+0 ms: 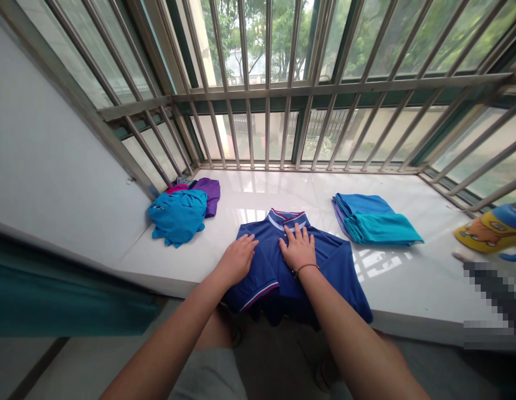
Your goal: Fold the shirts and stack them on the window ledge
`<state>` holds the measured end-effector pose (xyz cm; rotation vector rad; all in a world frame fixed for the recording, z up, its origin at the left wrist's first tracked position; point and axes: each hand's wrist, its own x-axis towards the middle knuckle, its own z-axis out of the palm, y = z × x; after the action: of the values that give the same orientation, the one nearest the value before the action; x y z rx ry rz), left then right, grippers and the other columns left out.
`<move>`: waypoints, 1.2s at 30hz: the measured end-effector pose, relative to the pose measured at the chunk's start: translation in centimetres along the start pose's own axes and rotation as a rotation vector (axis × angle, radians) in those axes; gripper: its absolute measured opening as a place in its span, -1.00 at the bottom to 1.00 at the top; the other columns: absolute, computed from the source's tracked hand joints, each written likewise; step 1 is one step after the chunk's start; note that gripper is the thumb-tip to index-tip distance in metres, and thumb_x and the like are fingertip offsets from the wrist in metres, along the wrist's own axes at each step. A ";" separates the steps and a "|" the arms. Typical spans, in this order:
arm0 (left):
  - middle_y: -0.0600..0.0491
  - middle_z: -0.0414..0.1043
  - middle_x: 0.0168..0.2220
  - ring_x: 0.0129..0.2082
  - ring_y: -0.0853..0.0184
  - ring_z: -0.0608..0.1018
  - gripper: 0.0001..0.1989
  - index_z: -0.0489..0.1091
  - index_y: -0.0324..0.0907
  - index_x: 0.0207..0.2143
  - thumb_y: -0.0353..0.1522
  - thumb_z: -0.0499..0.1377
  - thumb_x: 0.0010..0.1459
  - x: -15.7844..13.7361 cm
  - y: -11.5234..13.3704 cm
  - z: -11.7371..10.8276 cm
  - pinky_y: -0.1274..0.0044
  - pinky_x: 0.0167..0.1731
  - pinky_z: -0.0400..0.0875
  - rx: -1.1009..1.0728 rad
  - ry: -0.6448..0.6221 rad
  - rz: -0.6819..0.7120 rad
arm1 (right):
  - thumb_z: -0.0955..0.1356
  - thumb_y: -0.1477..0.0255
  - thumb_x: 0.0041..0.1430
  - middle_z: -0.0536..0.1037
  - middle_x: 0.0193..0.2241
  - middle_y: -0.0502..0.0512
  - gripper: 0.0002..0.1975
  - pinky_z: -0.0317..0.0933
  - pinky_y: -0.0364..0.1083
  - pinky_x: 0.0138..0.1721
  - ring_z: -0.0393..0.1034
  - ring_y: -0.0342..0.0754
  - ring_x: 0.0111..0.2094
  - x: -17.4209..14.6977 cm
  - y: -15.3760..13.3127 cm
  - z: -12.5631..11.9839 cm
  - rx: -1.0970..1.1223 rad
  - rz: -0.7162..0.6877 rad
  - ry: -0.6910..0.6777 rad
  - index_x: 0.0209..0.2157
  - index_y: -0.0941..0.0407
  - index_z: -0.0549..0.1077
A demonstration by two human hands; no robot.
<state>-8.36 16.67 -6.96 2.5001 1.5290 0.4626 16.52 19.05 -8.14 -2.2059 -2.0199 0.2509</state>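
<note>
A navy blue polo shirt [333, 264] lies front up on the white ledge, its collar edged in red and white pointing at the window. Its lower part hangs over the ledge's front edge. One sleeve, with a striped cuff, is folded inward across the body on the left. My left hand [240, 256] rests on the shirt's left side near the shoulder, palm down with fingers stretched out. Just below the collar, my right hand [298, 248] lies flat with fingers spread, a thin bracelet on its wrist. Neither hand grips the cloth.
A crumpled pile of blue, purple and pink clothes [178, 214] sits at the ledge's left end. Folded blue and teal clothes [377, 219] are stacked on the right. Farther right stands a yellow and blue bottle [489, 228]. Metal bars [266, 130] line the window behind the ledge [412, 283].
</note>
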 end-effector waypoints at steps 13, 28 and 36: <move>0.01 0.60 -0.38 -0.26 0.16 0.62 -0.70 0.56 -0.08 -0.48 -0.09 0.48 0.05 11.0 -10.6 -4.3 0.44 -0.16 0.45 0.031 -0.350 0.040 | 0.18 0.01 0.56 -0.01 0.63 0.16 -0.32 -0.23 0.35 0.53 -0.14 0.33 0.60 0.0 0.1 0.2 -0.036 0.001 -0.010 0.58 -0.12 0.16; -0.05 0.58 -0.05 -0.07 0.12 0.62 -0.73 0.50 -0.07 -0.01 -0.11 0.27 0.40 -7.6 -4.9 -3.5 0.32 -0.02 0.57 -0.209 0.188 -0.137 | 0.22 0.04 0.55 0.04 0.61 0.18 -0.34 -0.19 0.36 0.53 -0.09 0.34 0.60 0.0 0.1 0.3 -0.024 -0.006 0.020 0.56 -0.12 0.22; -0.07 0.60 -0.02 0.00 0.04 0.63 -0.72 0.51 -0.04 0.09 -0.39 0.27 0.35 -14.8 -3.4 0.5 0.20 0.05 0.55 -0.054 0.204 -0.154 | 0.17 0.05 0.57 0.02 0.62 0.16 -0.32 -0.17 0.35 0.52 -0.11 0.32 0.59 0.0 0.0 0.2 -0.099 -0.003 -0.004 0.59 -0.10 0.13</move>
<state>-17.30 5.05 -11.00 2.3327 1.7410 0.7425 16.53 19.06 -8.30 -2.2619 -2.0802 0.1582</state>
